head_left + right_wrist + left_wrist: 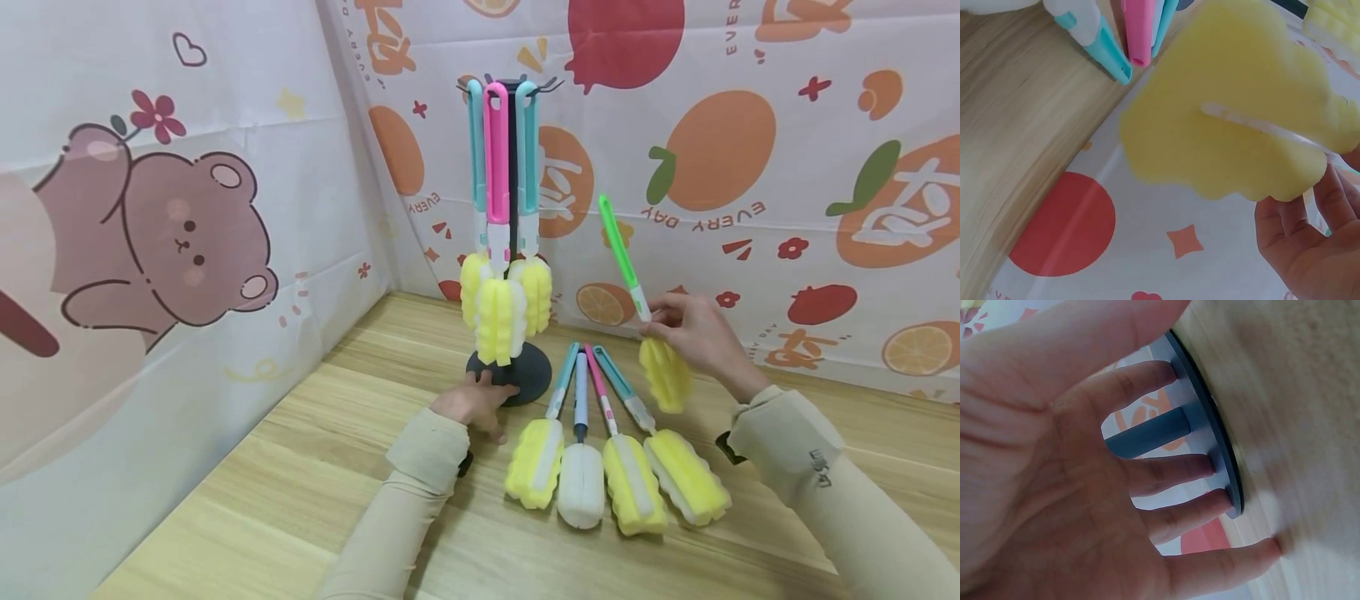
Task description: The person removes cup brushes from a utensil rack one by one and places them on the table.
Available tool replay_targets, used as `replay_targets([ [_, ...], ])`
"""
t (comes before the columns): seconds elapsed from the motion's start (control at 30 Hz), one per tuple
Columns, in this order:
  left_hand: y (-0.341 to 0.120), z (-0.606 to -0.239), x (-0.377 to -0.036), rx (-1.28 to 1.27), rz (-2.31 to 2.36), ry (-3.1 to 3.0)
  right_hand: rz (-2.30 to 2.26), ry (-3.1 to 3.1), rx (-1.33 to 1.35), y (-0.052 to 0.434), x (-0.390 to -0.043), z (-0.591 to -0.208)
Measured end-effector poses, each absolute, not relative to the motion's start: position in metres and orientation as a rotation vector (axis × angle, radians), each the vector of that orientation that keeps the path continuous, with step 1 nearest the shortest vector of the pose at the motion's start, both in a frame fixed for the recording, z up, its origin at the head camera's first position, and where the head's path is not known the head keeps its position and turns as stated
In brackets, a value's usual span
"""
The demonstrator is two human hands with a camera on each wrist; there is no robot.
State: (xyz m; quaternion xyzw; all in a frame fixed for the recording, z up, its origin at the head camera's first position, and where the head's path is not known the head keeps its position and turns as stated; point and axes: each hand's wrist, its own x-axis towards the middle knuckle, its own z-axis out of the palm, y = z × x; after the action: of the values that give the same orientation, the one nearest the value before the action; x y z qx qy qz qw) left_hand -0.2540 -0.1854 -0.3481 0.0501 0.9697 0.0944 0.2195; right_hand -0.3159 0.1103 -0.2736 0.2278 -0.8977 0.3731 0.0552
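Observation:
My right hand (696, 333) pinches a sponge cleaning brush with a bright green handle (618, 247), just above its yellow sponge head (664, 379). The handle points up and tilts left; in the right wrist view the yellow sponge (1229, 144) hangs close to the camera. My left hand (471, 406) rests its extended fingers on the round black base (534, 379) of an upright stand, the little finger touching the table. From the stand's top hooks (551, 85) hang a pink-handled brush (497, 158) and two teal-handled brushes (528, 158), sponges down.
Several sponge brushes lie fanned on the wooden table (300, 500) between my arms: teal-handled (537, 462), blue-handled with a white head (581, 487), pink-handled (636, 487) and another teal-handled (686, 475). Printed cloth (795, 292) hangs behind; a bear-print cloth (187, 375) stands left.

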Motion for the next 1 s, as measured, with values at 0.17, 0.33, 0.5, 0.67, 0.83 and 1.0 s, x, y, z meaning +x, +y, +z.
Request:
replay_targets([
  [0.17,-0.185,-0.348,-0.253,0.144,0.254,2.682,1.078,-2.754,0.715,0.112,-0.317,-0.276],
  [0.33,-0.185,-0.348,-0.253,0.145,0.262,2.686,1.002,-2.761,0.733,0.114,-0.318,-0.279],
  [0.5,-0.186,-0.347,-0.253,0.144,0.274,2.687,0.967,-2.779,0.724,0.115,-0.318,-0.283],
  [0.67,-0.186,-0.347,-0.252,0.148,0.260,2.692,0.945,-2.778,0.746,0.115,-0.318,-0.286],
  [0.83,-0.186,-0.348,-0.252,0.155,0.238,2.692,0.934,-2.774,0.765,0.117,-0.319,-0.291],
  [1.0,-0.185,-0.348,-0.253,0.154,0.232,2.689,0.899,-2.780,0.776,0.121,-0.322,-0.295],
])
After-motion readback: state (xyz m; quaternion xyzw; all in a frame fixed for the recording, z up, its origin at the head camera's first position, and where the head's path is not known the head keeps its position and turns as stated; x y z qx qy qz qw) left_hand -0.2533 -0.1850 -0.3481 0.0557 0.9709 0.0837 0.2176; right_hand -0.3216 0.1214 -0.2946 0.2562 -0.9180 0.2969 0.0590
